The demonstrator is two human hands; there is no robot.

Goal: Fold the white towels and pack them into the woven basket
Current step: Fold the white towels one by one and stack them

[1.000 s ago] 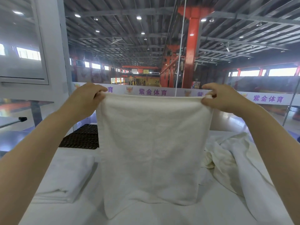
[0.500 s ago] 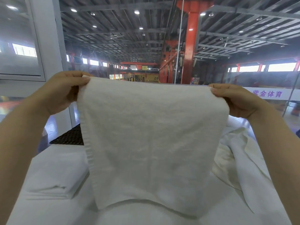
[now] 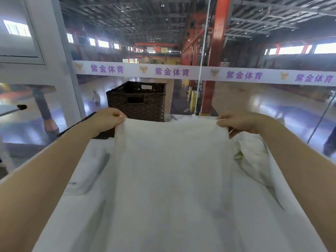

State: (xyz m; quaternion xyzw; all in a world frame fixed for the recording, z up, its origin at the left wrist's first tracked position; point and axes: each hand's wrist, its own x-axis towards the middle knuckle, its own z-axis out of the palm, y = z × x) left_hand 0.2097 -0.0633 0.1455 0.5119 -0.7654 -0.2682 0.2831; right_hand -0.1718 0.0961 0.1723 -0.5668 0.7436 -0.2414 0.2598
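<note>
A white towel (image 3: 171,171) stretches from its far edge toward me, low over the white table. My left hand (image 3: 107,119) pinches its far left corner. My right hand (image 3: 238,121) pinches its far right corner. The dark brown woven basket (image 3: 138,102) stands at the far end of the table, just beyond my left hand, with its opening facing up. A folded white towel (image 3: 87,175) lies on the table at the left, under my left forearm. A crumpled heap of white towels (image 3: 252,153) lies at the right, under my right forearm.
The white table (image 3: 76,215) runs forward to a glass wall with a white banner (image 3: 181,71) of purple characters. A dark woven mat (image 3: 103,134) lies beside the basket at the left. A white pillar (image 3: 60,57) stands at the left. Beyond the glass lies a large hall.
My hands have lowered the towel from hanging upright in front of me to spread low over the table, far edge forward. The basket, hidden before, now shows.
</note>
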